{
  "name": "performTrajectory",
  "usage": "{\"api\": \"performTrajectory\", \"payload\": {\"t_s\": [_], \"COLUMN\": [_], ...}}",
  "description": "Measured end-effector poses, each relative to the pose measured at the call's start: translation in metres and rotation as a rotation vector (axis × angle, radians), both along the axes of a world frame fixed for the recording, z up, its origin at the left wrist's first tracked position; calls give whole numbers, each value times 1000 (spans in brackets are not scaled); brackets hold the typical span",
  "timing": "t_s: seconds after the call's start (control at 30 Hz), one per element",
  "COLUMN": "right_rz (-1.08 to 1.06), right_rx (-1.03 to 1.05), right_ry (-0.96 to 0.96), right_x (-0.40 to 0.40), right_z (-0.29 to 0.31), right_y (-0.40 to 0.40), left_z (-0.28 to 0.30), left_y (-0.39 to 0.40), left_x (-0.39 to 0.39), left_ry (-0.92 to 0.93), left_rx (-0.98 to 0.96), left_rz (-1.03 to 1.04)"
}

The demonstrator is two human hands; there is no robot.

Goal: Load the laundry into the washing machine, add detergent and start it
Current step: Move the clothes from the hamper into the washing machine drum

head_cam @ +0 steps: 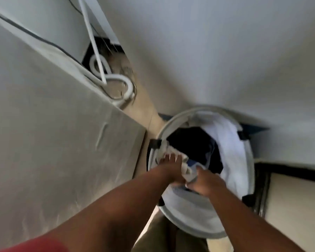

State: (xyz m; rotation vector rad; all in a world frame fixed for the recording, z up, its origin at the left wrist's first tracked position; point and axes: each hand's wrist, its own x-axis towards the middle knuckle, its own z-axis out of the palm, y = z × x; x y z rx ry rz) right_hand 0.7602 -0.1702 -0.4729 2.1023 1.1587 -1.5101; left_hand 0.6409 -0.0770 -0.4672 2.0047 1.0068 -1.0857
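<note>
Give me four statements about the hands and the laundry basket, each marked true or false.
1. Both hands grip the same bunched pale cloth. True.
2. The laundry basket is empty. False: it holds dark and white clothes.
3. The left hand and right hand are over the basket's near side. True.
4. The right hand holds a detergent bottle. False: it grips cloth; no bottle shows.

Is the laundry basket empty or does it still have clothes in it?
Not empty. The basket holds white and dark clothes, and both hands, left and right, grip a bunched piece.
</note>
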Motion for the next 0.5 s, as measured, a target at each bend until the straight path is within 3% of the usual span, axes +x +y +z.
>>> {"api": "performTrajectory", "payload": {"t_s": [0.17,0.3,0.4,0.5], "right_rz": [198,149,53,99], "right_rx": [58,106,103,173], "right_ry": [-80,-9,35,-37], "right_x": [-18,-39,-44,-38], "right_z": [-96,-156,-163,-135], "right_y": [15,19,31,37], "left_z": [-103,-157,-160,-134], "left_y": [8,25,32,34], "left_x": [5,-6,-11,-16], "left_ry": [151,231,169,47], "left_rx": [13,18,22,-34], "left_rz": [-130,-219,-146,-124]}}
